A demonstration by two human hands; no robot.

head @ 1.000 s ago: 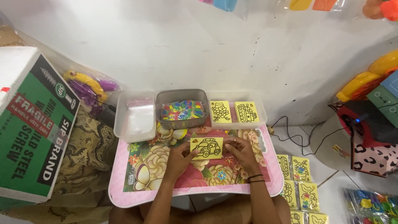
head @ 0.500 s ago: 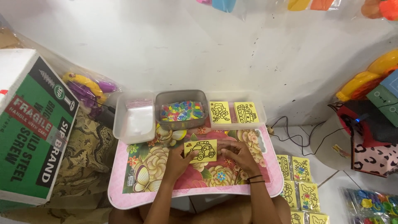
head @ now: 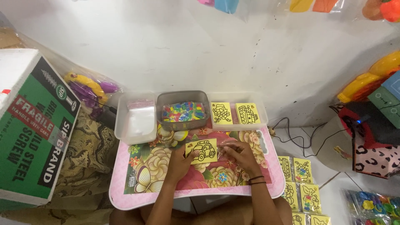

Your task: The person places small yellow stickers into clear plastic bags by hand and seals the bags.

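A yellow card point(head: 203, 151) with a black outline drawing of a car lies flat on the pink flowered table point(head: 125, 196). My left hand point(head: 181, 160) grips its left edge, thumb on top. My right hand point(head: 239, 154) pinches at the card's right edge, where a thin shiny clear film seems to show. Two black bands sit on the right wrist. Just beyond the card stands a grey tub point(head: 183, 111) filled with small coloured pieces.
A clear tub point(head: 135, 118) with clear bags stands at the back left. Another clear tub point(head: 258, 125) at the back right holds two yellow cards point(head: 235, 113). More yellow cards point(head: 300, 183) lie on the floor to the right, and a green carton point(head: 37, 129) stands on the left.
The car card has slid a little toward me and to the left between both hands. The hands stay at its two edges.
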